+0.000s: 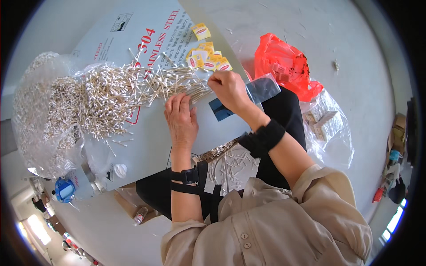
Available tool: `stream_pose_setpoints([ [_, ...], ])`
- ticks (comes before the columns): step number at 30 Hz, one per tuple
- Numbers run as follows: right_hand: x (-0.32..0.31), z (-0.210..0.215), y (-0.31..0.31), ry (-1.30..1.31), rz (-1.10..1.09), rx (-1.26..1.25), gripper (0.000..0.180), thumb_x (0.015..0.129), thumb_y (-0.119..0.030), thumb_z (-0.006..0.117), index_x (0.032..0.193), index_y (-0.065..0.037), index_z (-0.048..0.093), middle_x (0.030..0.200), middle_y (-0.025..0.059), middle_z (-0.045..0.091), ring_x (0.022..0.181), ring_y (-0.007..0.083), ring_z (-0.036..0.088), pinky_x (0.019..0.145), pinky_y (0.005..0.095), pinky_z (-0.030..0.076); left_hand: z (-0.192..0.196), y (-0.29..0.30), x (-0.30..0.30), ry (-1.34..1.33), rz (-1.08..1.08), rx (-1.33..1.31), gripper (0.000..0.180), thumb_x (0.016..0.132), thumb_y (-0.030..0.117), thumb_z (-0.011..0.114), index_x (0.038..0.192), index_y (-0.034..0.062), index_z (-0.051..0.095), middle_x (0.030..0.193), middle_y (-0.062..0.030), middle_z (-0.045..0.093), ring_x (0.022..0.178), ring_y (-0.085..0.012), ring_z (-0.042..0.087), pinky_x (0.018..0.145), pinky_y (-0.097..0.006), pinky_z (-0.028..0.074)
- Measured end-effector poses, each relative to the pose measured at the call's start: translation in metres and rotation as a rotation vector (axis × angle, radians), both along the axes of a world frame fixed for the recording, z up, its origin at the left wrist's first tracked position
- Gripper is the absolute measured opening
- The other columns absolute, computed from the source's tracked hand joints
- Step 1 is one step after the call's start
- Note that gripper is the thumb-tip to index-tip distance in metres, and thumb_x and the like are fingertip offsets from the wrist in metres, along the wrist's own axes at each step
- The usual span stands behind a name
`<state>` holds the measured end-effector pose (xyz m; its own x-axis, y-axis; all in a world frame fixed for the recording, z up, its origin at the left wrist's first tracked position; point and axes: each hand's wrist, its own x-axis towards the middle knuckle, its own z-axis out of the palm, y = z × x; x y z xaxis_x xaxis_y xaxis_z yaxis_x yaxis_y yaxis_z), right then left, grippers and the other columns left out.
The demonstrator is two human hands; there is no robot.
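A large heap of cotton swabs (pixel 108 97) with pale sticks lies across the left and middle of the table, thinning toward my hands. My left hand (pixel 181 122) rests on the near edge of the spread swabs, its fingers stretched out and side by side. Just right of it, my right hand (pixel 230 91) has its fingers curled into a pinch at the right end of the loose swabs. Whatever is between those fingertips is hidden. Under my right wrist lie a blue card (pixel 219 111) and a clear flat pouch (pixel 265 88).
Small yellow-and-white cards (pixel 208 57) lie beyond my right hand. A big clear bag (pixel 33 111) holds swabs at far left. A red plastic bag (pixel 277 53) and a clear bag (pixel 330 137) of packs are at right. Near the table's front left is a white round lid (pixel 120 170).
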<state>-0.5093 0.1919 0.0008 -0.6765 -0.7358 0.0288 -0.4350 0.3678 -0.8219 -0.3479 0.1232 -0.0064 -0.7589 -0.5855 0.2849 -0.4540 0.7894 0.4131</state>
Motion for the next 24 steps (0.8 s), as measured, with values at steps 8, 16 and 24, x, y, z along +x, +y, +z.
stream_pose_setpoints([
  [8, -0.001, -0.006, -0.045, 0.191, 0.065, 0.375, 0.015, 0.066, -0.018, 0.065, 0.072, -0.004, 0.067, 0.070, 0.0151, 0.064, 0.069, 0.0324, 0.062, 0.060, 0.0389, 0.049, -0.003, 0.003, 0.015, 0.047, 0.082, 0.057, 0.039, 0.068, 0.002, 0.066, 0.107, 0.0040, 0.056, 0.119, -0.0091, 0.053, 0.118, -0.0310, 0.042, 0.097, -0.044, 0.034],
  [16, -0.008, 0.007, -0.040, -0.615, 0.105, 0.186, 0.009, 0.063, -0.007, 0.070, 0.067, 0.001, 0.067, 0.052, 0.0028, 0.054, 0.049, 0.0086, 0.049, 0.047, 0.0245, 0.039, 0.003, 0.009, 0.006, 0.239, 0.204, 0.169, 0.017, 0.072, -0.004, 0.061, 0.088, 0.0028, 0.059, 0.093, -0.0091, 0.058, 0.091, -0.0277, 0.055, 0.075, -0.037, 0.045],
  [24, 0.009, 0.011, 0.020, -0.273, 0.210, 0.227, 0.010, 0.066, -0.007, 0.068, 0.070, 0.002, 0.065, 0.054, 0.0050, 0.056, 0.052, 0.0108, 0.052, 0.050, 0.0261, 0.041, 0.004, 0.007, 0.004, 0.403, 0.318, 0.579, 0.010, 0.076, -0.003, 0.059, 0.085, 0.0010, 0.059, 0.082, -0.0108, 0.057, 0.074, -0.0265, 0.057, 0.065, -0.034, 0.047],
])
